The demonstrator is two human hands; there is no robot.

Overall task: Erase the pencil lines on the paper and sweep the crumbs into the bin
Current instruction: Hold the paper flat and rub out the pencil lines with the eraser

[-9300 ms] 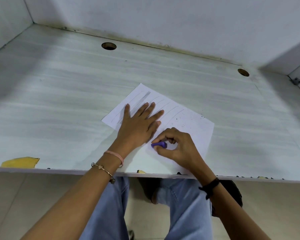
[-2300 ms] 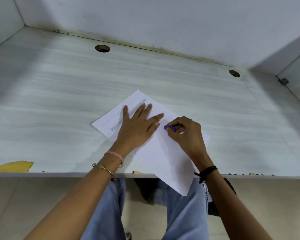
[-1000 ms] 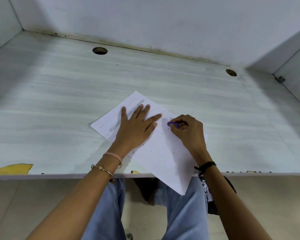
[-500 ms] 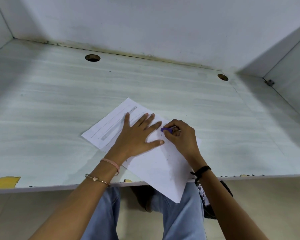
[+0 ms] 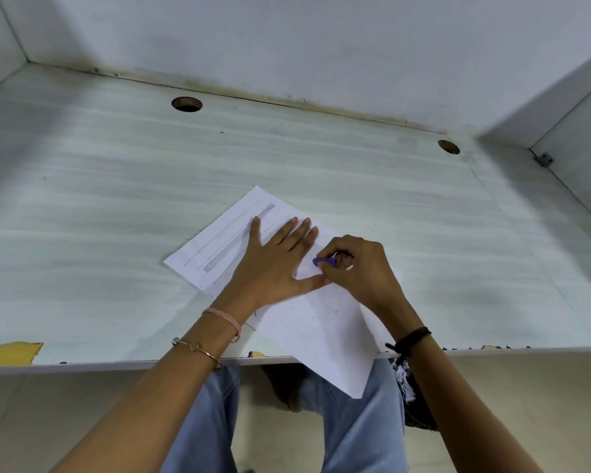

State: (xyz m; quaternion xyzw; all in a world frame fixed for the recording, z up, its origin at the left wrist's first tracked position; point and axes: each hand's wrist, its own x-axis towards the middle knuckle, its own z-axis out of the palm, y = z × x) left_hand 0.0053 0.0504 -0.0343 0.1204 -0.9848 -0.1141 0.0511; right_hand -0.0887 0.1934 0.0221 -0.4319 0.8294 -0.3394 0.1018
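On one paper (image 5: 325, 332): left hand (image 5: 273, 264) fingers spread flat; right hand (image 5: 359, 271) pinching one eraser (image 5: 324, 262).

White paper (image 5: 325, 332) laid askew on tabletop (image 5: 116, 206), near corner hung over front edge. Pencil lines (image 5: 226, 238) and grey shaded band left at far-left end. Dark crumbs (image 5: 335, 310) scattered mid-sheet. Purple eraser (image 5: 325, 262) pressed on sheet.

We find no legible text, label, brand, number or sign anywhere in view. The paper (image 5: 325, 332) carries only ruled pencil lines (image 5: 226, 238) and grey smudging, no writing as far as we can tell at this resolution.
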